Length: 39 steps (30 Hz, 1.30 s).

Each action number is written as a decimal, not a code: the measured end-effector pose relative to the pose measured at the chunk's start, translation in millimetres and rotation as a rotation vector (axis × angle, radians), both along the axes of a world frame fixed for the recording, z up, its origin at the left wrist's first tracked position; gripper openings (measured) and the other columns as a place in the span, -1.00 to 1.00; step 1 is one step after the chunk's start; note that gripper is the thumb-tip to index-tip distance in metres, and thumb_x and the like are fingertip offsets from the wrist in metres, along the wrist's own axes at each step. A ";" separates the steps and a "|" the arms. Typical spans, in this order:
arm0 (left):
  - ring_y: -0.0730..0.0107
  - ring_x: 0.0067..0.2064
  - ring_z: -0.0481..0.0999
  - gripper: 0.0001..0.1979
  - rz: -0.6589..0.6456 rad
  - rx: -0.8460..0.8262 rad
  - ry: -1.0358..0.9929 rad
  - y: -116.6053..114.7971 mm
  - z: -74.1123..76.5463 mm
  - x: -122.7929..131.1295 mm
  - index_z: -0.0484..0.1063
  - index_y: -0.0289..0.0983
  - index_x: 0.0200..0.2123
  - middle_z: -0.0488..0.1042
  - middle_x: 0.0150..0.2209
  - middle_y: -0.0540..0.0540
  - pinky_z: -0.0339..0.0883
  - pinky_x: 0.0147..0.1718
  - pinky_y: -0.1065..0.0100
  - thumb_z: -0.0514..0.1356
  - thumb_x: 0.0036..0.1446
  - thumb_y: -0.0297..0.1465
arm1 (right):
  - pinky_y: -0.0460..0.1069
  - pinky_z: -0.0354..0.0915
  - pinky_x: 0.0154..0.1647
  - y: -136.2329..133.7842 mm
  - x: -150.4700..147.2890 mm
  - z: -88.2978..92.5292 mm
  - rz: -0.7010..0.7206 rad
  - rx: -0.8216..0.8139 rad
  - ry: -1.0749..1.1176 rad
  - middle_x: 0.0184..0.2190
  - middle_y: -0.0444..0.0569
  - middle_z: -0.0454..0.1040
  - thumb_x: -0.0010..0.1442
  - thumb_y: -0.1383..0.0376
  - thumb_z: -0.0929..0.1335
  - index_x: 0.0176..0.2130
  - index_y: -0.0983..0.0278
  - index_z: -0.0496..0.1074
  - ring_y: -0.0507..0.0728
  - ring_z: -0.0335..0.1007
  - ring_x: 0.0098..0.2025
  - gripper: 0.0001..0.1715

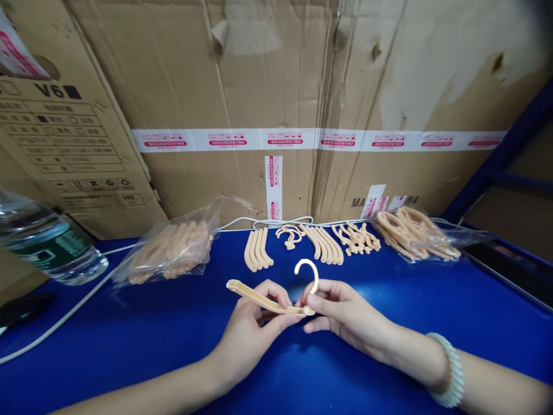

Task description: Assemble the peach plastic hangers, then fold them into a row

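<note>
My left hand (254, 323) is closed around a long beige plastic hanger arm (250, 294) that slants up to the left. My right hand (341, 308) pinches a beige plastic hook (307, 270) where it meets the arm's right end. Both hands hover just above the blue table (173, 340). Behind them lie rows of loose beige parts: curved arms (258, 250), more arms with hooks (317, 239), and a small heap of pieces (358, 237).
A clear bag of beige parts (173, 251) lies at the left, another bag (415, 233) at the right. A water bottle (47, 242) lies far left. A white cable (64, 317) runs across the table. Cardboard boxes (276, 104) wall the back.
</note>
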<state>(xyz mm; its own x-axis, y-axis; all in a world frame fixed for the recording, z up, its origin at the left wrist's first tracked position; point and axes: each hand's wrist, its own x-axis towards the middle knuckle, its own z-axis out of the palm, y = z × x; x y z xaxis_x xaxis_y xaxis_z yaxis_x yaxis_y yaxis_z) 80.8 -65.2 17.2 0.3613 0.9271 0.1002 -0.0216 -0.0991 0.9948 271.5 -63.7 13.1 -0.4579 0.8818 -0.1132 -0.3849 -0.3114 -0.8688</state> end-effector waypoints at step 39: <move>0.41 -0.36 0.56 -0.84 0.007 0.149 0.044 -2.6 -0.1 0.1 0.37 -0.26 -0.50 0.41 -0.40 0.02 0.44 -0.38 0.43 0.27 0.08 -0.47 | -0.10 0.38 -0.35 0.5 2.5 3.0 0.086 -0.014 -0.032 -0.41 -0.02 0.52 0.08 0.23 0.53 -0.37 0.35 0.39 0.05 0.50 -0.36 -0.69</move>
